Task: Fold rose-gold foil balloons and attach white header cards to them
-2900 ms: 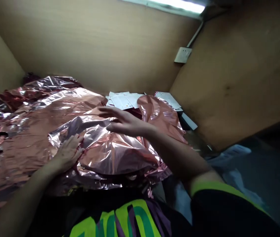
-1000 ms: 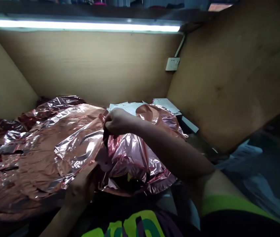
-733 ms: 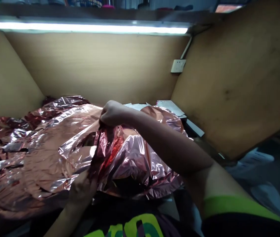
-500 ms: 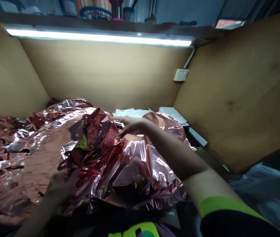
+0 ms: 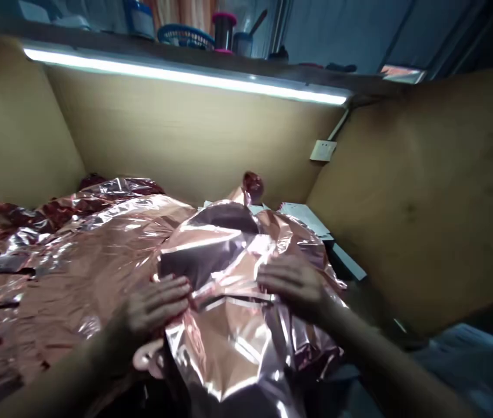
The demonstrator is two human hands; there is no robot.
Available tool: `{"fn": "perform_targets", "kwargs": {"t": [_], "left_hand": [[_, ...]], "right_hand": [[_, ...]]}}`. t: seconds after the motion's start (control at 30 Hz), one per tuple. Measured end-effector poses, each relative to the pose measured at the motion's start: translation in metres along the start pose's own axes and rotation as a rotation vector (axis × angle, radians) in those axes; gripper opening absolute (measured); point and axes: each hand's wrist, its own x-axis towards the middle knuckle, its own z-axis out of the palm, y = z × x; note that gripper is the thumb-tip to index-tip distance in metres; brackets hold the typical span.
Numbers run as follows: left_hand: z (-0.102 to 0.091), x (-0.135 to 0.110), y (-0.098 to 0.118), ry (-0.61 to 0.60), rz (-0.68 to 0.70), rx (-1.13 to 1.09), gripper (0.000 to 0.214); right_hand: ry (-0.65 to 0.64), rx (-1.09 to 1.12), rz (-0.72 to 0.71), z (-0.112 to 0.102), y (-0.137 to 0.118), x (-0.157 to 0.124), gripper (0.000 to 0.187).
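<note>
A shiny rose-gold sheet of foil, which looks like a flat foil balloon (image 5: 229, 337), lies spread and creased in front of me. On its left side rests my left hand (image 5: 157, 307), with the fingers stretched out and side by side. My right hand (image 5: 292, 281) lies on the right side of the foil, its fingers extended too and slightly blurred. A rounded dark-pink foil tip (image 5: 253, 186) sticks up at the far end. Beneath and to the left spreads a large heap of similar rose-gold foil (image 5: 94, 267).
White papers or cards (image 5: 305, 216) lie at the back right. Board walls enclose the back and sides, with a socket (image 5: 323, 151) at the right corner. Above, a light tube (image 5: 185, 75) runs under a shelf holding a blue basket (image 5: 185, 36) and a spool (image 5: 224, 32).
The bunched dark-pink foil at the middle is now spread out flat. My right hand has come back toward me, and my left hand has moved up and right onto the foil.
</note>
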Motion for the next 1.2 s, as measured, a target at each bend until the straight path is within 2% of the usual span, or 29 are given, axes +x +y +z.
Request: {"fn": "perform_targets", "kwargs": {"t": [0.07,0.1,0.2,0.33,0.4,0.47,0.6,0.7,0.73,0.8,0.9,0.93,1.0,1.07,1.13,1.2], "left_hand": [[0.036,-0.001,0.015,-0.083,0.138,0.027,0.036],[0.051,-0.003,0.02,-0.143,0.163,0.054,0.044],[0.074,-0.012,0.024,-0.332,0.136,0.091,0.069],[0.079,-0.021,0.016,-0.443,0.144,0.069,0.081],[0.082,-0.024,0.014,-0.473,0.135,0.088,0.08],[0.084,-0.026,0.015,-0.481,0.117,0.117,0.077],[0.082,-0.024,0.024,-0.385,0.143,0.068,0.068],[0.072,-0.017,0.031,-0.361,0.144,-0.142,0.051],[0.067,-0.013,0.033,-0.358,0.075,-0.234,0.045],[0.059,-0.005,0.038,-0.354,-0.204,-0.406,0.034],[0.05,0.012,0.044,-0.339,-0.735,-0.478,0.029],[0.049,0.018,0.046,-0.343,-0.859,-0.453,0.028],[0.05,0.03,0.049,-0.333,-1.003,-0.385,0.029],[0.053,0.039,0.05,-0.315,-1.091,-0.321,0.034],[0.057,0.042,0.052,-0.305,-1.153,-0.255,0.042],[0.058,0.042,0.055,-0.357,-1.172,-0.151,0.05]], "right_hand": [[-0.119,-0.038,0.02,0.027,-0.001,-0.061,0.033],[-0.154,-0.05,0.032,0.042,-0.001,-0.085,0.035],[-0.266,-0.066,0.072,0.069,-0.003,-0.127,0.044],[-0.415,-0.132,0.212,0.067,-0.005,-0.136,0.075],[-0.46,-0.192,0.311,0.063,-0.005,-0.135,0.076],[-0.49,-0.224,0.347,0.063,-0.006,-0.137,0.073],[-0.469,-0.187,0.246,0.07,-0.005,-0.144,0.073],[-0.358,-0.082,0.141,0.072,-0.001,-0.145,0.052],[-0.316,-0.014,0.127,0.071,0.002,-0.142,0.044],[-0.267,0.129,0.23,0.07,0.009,-0.133,0.03],[-0.287,0.218,0.637,0.068,0.02,-0.114,0.026],[-0.313,0.224,0.764,0.069,0.023,-0.108,0.027],[-0.354,0.208,0.948,0.071,0.026,-0.099,0.031],[-0.376,0.148,1.071,0.075,0.025,-0.094,0.035],[-0.396,0.05,1.13,0.076,0.022,-0.092,0.039],[-0.431,-0.02,1.142,0.076,0.019,-0.092,0.039]]}}
